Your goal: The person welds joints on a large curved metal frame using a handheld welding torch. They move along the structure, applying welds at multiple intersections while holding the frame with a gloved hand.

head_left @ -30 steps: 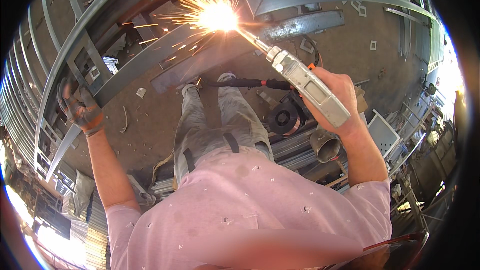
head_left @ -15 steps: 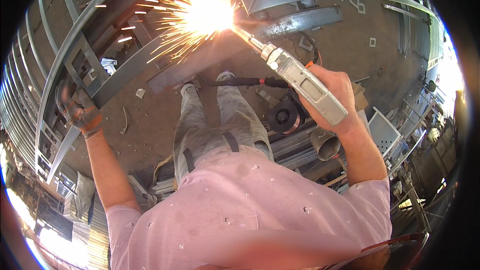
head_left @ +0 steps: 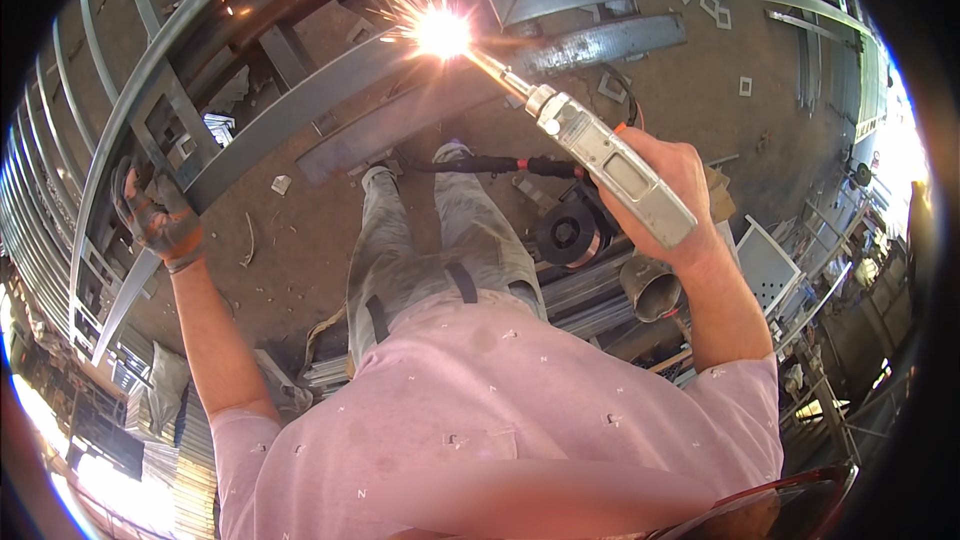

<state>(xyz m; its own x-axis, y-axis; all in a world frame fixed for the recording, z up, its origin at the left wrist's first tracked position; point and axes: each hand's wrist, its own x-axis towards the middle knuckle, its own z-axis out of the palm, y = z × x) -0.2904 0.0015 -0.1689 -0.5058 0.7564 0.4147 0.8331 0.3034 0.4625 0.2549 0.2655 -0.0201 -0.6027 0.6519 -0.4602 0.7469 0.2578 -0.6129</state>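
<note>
In my bare right hand (head_left: 672,178) is a silver handheld welding gun (head_left: 612,162), held by its body with the nozzle pointing up and to the left. At its tip burns a bright spark (head_left: 441,34) against the steel frame (head_left: 290,118), and the glare hides the exact contact spot. My left hand (head_left: 165,226), in a worn grey work glove, grips the frame's left end by the curved bar, with part of its fingers hard to make out.
A dark cable (head_left: 490,163) with a red band crosses near my legs. Right of them are a black wire spool (head_left: 571,234), a metal cup (head_left: 650,288) and stacked metal profiles (head_left: 590,298). Curved bars (head_left: 88,50) line the left; small square plates (head_left: 745,86) lie on the floor.
The spark burst has shrunk greatly, uncovering more of the frame around it. The welding gun has shifted very slightly; my left hand stays at the frame.
</note>
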